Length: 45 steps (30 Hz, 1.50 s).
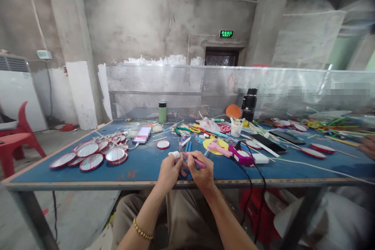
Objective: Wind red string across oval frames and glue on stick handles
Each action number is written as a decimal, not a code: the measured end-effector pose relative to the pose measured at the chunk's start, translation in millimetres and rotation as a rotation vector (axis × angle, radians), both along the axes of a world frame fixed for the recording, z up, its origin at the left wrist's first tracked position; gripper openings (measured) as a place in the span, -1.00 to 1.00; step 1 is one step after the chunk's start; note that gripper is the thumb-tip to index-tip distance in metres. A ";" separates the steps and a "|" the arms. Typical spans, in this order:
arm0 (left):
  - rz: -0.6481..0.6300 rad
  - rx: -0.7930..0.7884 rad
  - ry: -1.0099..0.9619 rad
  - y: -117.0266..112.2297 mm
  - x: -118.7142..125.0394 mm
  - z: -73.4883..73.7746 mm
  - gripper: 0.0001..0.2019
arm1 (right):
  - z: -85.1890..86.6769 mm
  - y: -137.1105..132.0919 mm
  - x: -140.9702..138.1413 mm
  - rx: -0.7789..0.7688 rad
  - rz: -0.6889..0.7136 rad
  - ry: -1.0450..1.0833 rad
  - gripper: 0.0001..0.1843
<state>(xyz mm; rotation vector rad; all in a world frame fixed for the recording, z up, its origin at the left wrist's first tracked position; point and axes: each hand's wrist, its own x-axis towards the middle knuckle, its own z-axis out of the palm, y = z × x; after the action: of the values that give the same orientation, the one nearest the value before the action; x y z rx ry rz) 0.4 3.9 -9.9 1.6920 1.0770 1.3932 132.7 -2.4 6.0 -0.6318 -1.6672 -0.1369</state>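
Note:
Both hands are close together at the table's front edge. My left hand [169,171] is closed, its fingers pinched round a thin upright strip [181,147] whose kind I cannot make out. Something white [175,154], perhaps a finger wrap, shows at those fingers. Wrapped round a pink pen-like stick [199,162], my right hand [203,172] has its fingertips almost at the left ones. Just beyond the hands lie blue marker-like sticks [189,145] and a white one [185,141]. A round red-rimmed disc [163,144] lies flat farther left.
Red-rimmed discs [91,162] are heaped at left, near a phone [142,134]. To the right are a pink glue gun [219,147] on a yellow disc [211,140], a purple box [240,156] with black cables, and a dark phone [268,143]. Bottles [162,113] stand behind. Another person's hand [367,146] is far right.

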 end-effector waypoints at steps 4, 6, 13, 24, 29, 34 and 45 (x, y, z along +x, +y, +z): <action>0.026 0.012 0.027 0.7 0.3 -1.8 -0.72 | -0.6 0.4 0.2 -0.013 0.011 -0.019 -0.80; 0.026 0.016 0.027 1.0 0.3 -2.5 -0.72 | -0.2 0.1 0.3 -0.014 0.007 -0.020 -0.80; 0.008 0.011 0.014 1.0 0.0 -2.2 -0.72 | 0.7 0.5 -0.2 -0.020 0.023 -0.016 -0.79; 0.002 0.016 0.020 2.1 0.0 -3.1 -0.72 | 0.5 0.2 0.0 -0.019 0.039 -0.018 -0.81; -0.006 0.022 0.004 1.8 -0.3 -3.2 -0.79 | 1.7 -1.2 -0.5 -0.001 0.014 0.026 -0.81; 0.008 0.014 0.014 0.4 0.6 -0.9 -0.71 | 1.6 -0.5 -1.1 0.002 0.048 0.007 -0.82; 0.016 0.010 0.009 -1.1 1.1 0.8 -0.71 | -0.4 2.4 -1.1 -0.002 0.058 0.023 -0.82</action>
<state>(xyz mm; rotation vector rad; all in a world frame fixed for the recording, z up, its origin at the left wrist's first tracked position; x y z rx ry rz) 1.5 2.7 -9.2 1.7022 1.0929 1.4049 131.6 0.0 5.6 -0.5843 -1.6618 -0.0858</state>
